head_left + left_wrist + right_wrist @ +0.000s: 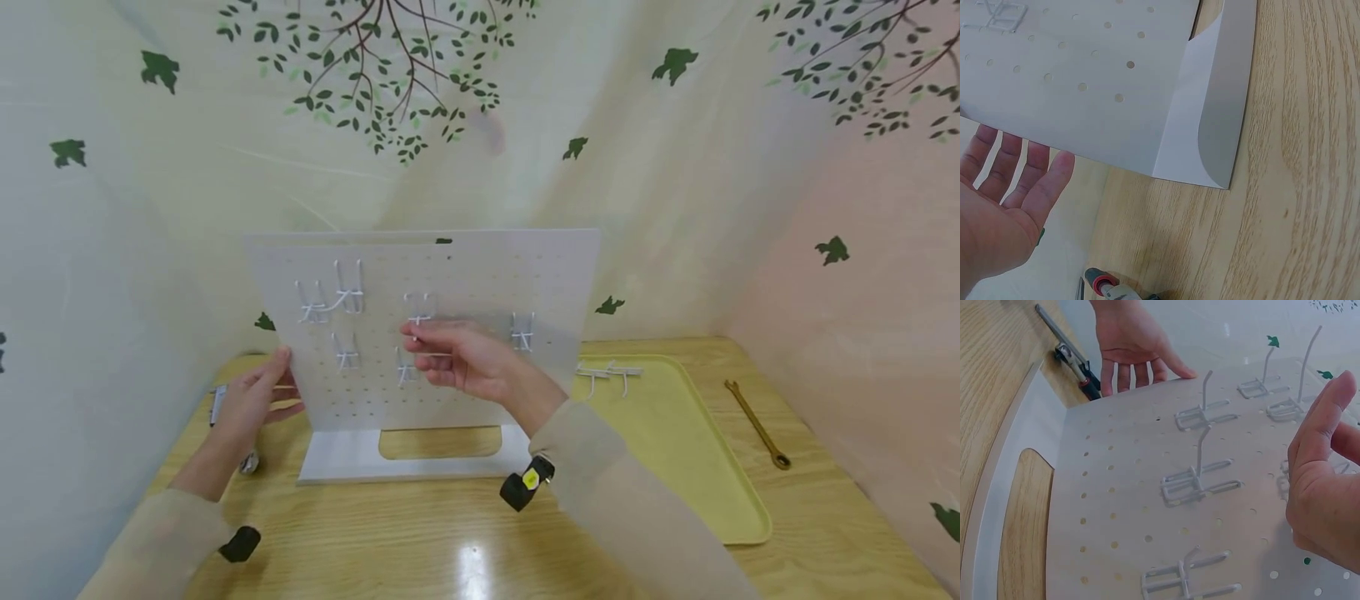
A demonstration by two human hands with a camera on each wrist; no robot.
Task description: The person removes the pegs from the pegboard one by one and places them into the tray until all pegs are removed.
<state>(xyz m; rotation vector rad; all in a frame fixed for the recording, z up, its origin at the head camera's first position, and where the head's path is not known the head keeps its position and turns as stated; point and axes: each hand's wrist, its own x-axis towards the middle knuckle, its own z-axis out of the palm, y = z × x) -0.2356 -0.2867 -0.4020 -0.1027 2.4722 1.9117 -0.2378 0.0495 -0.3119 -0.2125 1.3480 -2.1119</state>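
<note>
A white pegboard (pixel 465 258) stands upright on its flat base, with several white wire hooks (pixel 348 289) on its face. At its left edge my left hand (pixel 251 400) holds the board; the thumb lies along the edge and the fingertips pass behind it, hidden in the left wrist view. My right hand (pixel 472 358) is in front of the board's middle, thumb and forefinger pinching a white wire hook (pixel 418 305) whose upper prongs show above the fingers. In the right wrist view that hook is mostly hidden behind the hand (pixel 1325 481).
Right of the board lies a yellow tray (pixel 697 467) with two loose wire hooks (pixel 611 372) near its far edge. A gold-coloured wrench (pixel 757 425) lies beyond the tray. Behind my left hand are tools, one with a red-and-black handle (pixel 1100 278). A leaf-patterned curtain surrounds the wooden table.
</note>
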